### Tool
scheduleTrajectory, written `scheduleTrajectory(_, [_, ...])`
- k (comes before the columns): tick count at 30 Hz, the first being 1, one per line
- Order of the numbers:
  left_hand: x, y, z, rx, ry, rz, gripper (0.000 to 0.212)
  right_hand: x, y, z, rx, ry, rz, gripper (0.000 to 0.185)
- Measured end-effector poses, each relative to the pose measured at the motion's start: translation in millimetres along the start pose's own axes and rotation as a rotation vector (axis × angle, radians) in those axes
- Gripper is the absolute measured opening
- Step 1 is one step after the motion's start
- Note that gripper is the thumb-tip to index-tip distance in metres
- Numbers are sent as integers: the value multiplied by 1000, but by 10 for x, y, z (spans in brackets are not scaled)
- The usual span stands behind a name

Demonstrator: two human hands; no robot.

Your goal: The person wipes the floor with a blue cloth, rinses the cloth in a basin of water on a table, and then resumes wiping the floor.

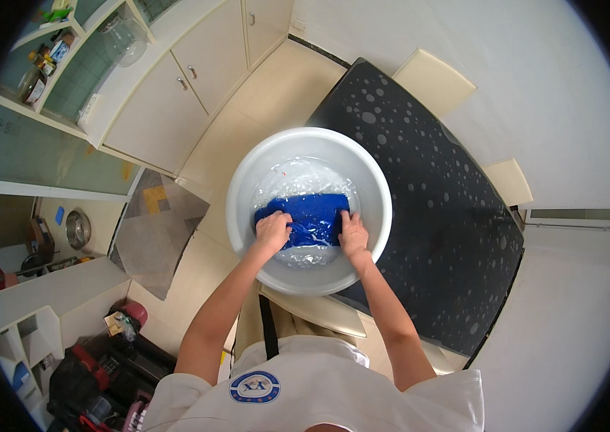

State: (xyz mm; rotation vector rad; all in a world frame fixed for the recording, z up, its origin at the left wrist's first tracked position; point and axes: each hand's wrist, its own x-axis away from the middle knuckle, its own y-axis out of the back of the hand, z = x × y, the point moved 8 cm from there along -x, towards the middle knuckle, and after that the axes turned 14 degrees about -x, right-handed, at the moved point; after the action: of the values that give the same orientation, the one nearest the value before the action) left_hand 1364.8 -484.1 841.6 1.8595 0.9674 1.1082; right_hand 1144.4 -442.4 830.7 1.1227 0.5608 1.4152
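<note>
A wet blue cloth (315, 208) lies partly under clear water (299, 175) in a round, pale plastic basin (240, 183). My left hand (273, 231) grips the cloth's left side, its thumb and fingers closed on a bunched fold. At the cloth's right edge is my right hand (353, 232), fingers curled over the border and pinching it. Between my hands the fabric is spread, with wrinkles and a strip of wet folds along its lower part. The fingertips of both hands are partly hidden by the cloth and water.
Beneath the basin's right side stands a dark spotted table (434, 216). Pale chairs (434, 81) are tucked along its far side, and another chair (315, 313) is close before me. White cabinets (159, 108) and a grey floor mat (153, 237) are to the left.
</note>
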Motion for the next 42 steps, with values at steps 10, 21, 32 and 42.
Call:
scheduleTrajectory(10, [-110,7,32,-19,56,22,18,-57,-57,475,-82,276,174,22])
scheduleTrajectory(21, [25,438,-120,357,-95,-117,19,119,-105,357,61,183,47,26])
scheduleTrajectory(32, [210,1237,-153,507,-198,-116,18,279,1231,541,-691,79,-79,17])
scheduleTrajectory(42, [705,1289,-401,560,-429,407,30,600,1374,594,-1027,71,357,15])
